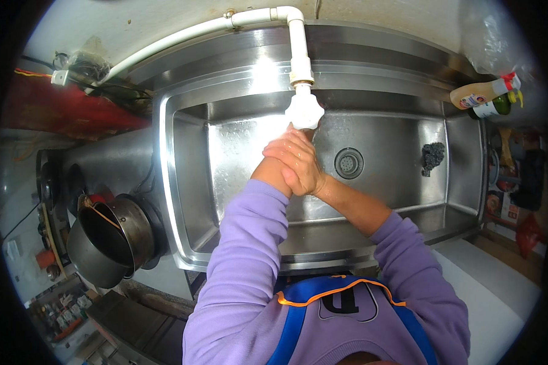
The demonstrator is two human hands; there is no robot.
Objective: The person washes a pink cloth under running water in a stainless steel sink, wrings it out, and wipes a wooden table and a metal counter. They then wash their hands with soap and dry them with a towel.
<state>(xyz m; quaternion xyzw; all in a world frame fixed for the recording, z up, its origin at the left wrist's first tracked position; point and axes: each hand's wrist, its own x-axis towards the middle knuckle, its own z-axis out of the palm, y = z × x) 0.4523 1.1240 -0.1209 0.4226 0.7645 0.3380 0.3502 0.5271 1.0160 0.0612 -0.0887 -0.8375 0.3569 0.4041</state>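
Over the stainless steel sink, my right hand is wrapped around my left wrist, its skin wet and shiny. My left hand is mostly hidden beneath the right hand and the white plastic tap; only a little skin shows below the tap handle, and its finger pose cannot be made out. The round drain strainer lies to the right of my hands. A dark scouring pad rests near the basin's right end. Purple sleeves are pushed up both forearms.
White piping runs along the wall to the tap. Two squeeze bottles, one amber and one green, lie at the sink's back right corner. Nested metal pots stand left of the sink, with a red cover behind them.
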